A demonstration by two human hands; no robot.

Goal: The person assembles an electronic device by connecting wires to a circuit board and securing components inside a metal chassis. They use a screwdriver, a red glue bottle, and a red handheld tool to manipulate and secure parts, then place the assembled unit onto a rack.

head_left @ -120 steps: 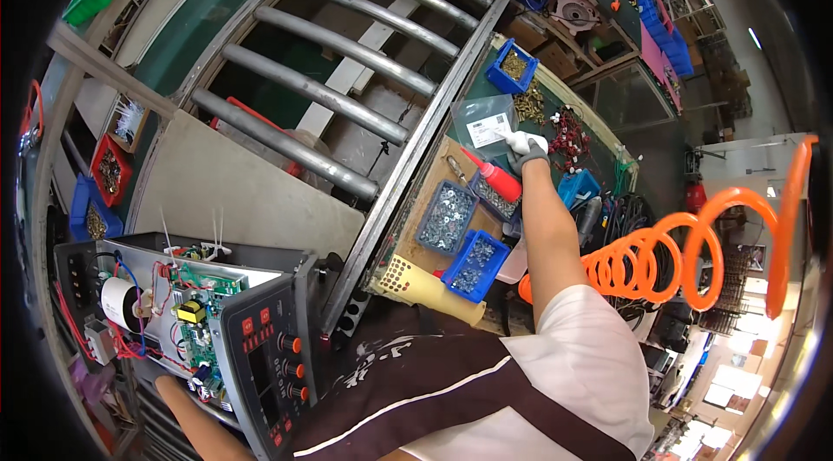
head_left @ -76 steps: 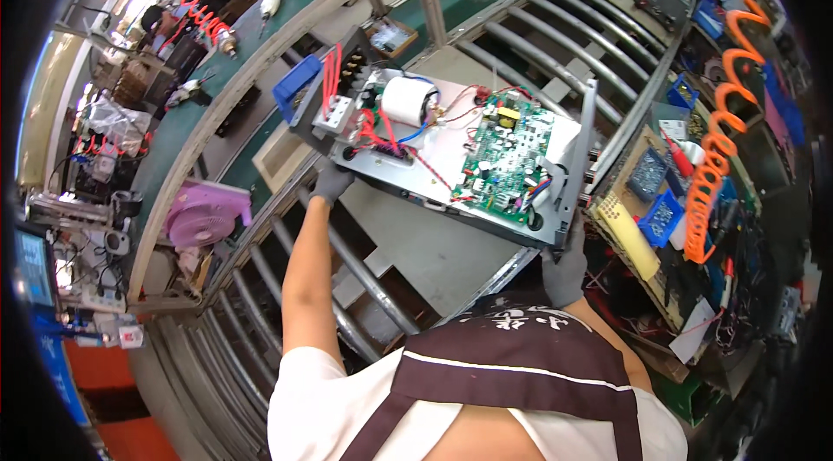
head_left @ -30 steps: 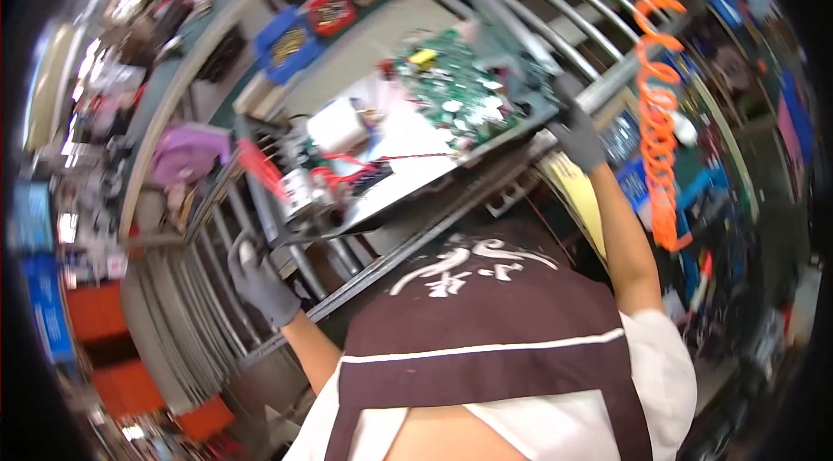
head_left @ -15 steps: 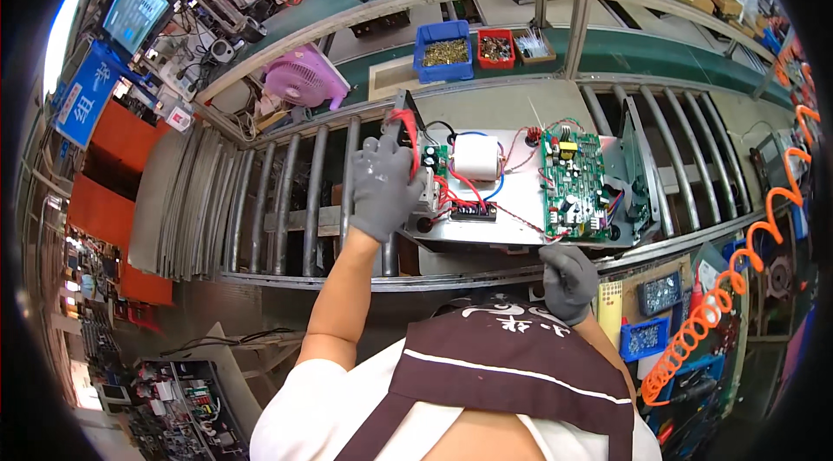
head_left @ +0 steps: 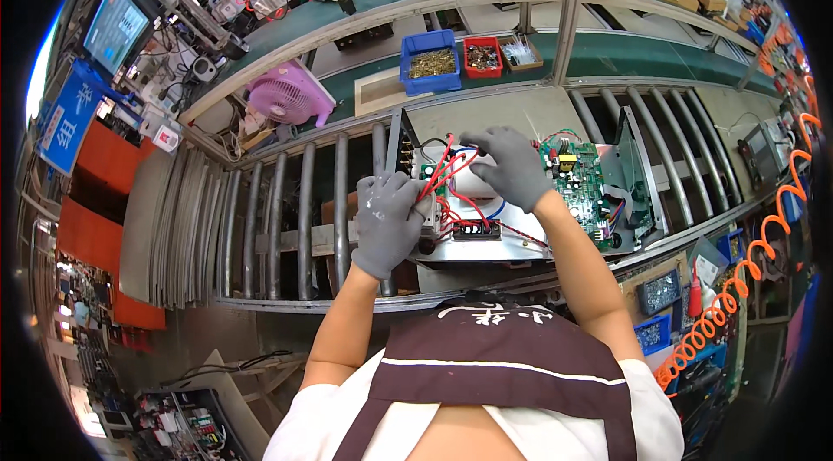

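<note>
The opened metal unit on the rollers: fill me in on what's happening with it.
A person has both gloved hands at the opened unit, which sits on a roller conveyor. The left hand is at its left end, beside the red wires; the right hand is over the white cylinder, near those wires too. Whether either grip has closed on a wire is hard to tell. The green circuit board lies exposed on the right.

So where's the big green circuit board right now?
In the head view, the big green circuit board lies right of centre in the open metal chassis, between the right hand and the upright end panel.
</note>
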